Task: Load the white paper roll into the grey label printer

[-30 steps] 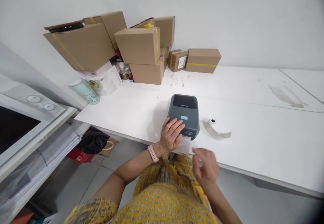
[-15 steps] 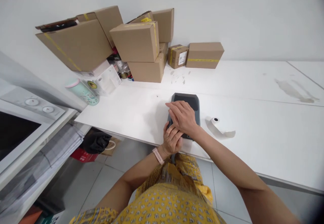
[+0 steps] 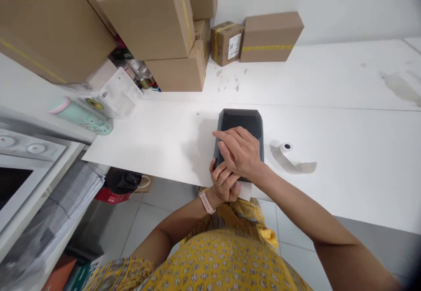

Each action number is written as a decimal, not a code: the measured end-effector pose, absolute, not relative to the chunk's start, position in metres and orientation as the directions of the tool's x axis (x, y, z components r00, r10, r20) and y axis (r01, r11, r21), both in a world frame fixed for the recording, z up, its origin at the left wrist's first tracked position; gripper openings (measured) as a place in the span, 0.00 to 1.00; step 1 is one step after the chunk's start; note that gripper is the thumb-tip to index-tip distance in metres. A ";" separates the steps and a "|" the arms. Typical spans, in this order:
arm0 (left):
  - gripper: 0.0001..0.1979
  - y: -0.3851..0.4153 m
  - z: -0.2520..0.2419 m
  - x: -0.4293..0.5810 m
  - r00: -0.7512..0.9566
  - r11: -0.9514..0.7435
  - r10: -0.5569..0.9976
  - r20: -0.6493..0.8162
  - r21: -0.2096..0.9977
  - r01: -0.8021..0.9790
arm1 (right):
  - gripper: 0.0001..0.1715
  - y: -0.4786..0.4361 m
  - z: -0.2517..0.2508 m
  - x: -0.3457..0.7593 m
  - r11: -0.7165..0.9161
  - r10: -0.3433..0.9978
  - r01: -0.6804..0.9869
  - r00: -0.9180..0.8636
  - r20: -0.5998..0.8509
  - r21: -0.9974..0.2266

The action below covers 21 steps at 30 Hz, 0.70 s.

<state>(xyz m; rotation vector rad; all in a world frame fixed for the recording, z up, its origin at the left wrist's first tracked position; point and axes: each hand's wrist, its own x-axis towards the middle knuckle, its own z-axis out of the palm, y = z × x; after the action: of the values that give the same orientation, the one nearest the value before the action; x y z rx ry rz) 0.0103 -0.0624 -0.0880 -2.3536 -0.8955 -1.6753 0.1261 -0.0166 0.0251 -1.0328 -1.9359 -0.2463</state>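
A dark grey, boxy device [image 3: 241,118] with a darker top panel, which looks like a small receipt or label printer, sits at the table's front edge. White paper [image 3: 246,191] sticks out from its near side. My left hand [image 3: 224,181], with a pink band on the wrist, is closed at the device's near left corner, fingers curled and partly covered. Over it lies my right hand [image 3: 241,150], fingers stretched toward the left across the top of the device. A paper roll [image 3: 287,147] with a loose tail curls on the table just right of the device.
Taped cardboard boxes [image 3: 148,28] are stacked at the back left of the white table [image 3: 345,159]. Two smaller parcels, including a long box [image 3: 268,37], stand by the wall. A mint tumbler [image 3: 82,115] lies at the left end, beside a microwave [image 3: 29,159] on a shelf.
The view has tipped down and come closer, so the boxes sit higher in the picture. Both hands keep nearly the same position on the device. More of the paper at its near side shows.
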 end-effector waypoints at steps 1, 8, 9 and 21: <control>0.14 -0.061 -0.088 0.011 0.212 -0.821 0.393 0.895 0.237 0.519 | 0.14 -0.016 0.025 0.126 0.625 0.574 0.748 -0.245 0.781 -0.225; 0.18 -0.083 -0.066 -0.006 0.254 -0.794 0.575 0.778 0.456 0.402 | 0.17 -0.022 0.027 0.134 0.577 0.589 0.637 0.110 0.801 -0.512; 0.19 -0.094 -0.064 -0.013 0.199 -0.728 0.666 0.719 0.569 0.383 | 0.17 -0.028 0.025 0.137 0.535 0.580 0.607 0.240 0.778 -0.587; 0.28 -0.119 -0.059 -0.012 0.334 0.451 0.858 -0.391 0.883 -0.126 | 0.21 -0.100 -0.023 0.154 0.287 0.753 0.597 0.342 0.561 -0.749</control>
<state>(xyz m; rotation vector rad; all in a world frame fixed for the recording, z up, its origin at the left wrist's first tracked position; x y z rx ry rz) -0.0121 -0.1186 -0.0594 -2.6728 -3.1377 -2.3287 0.1540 -0.1001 -0.0227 -1.3948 -1.3388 0.1627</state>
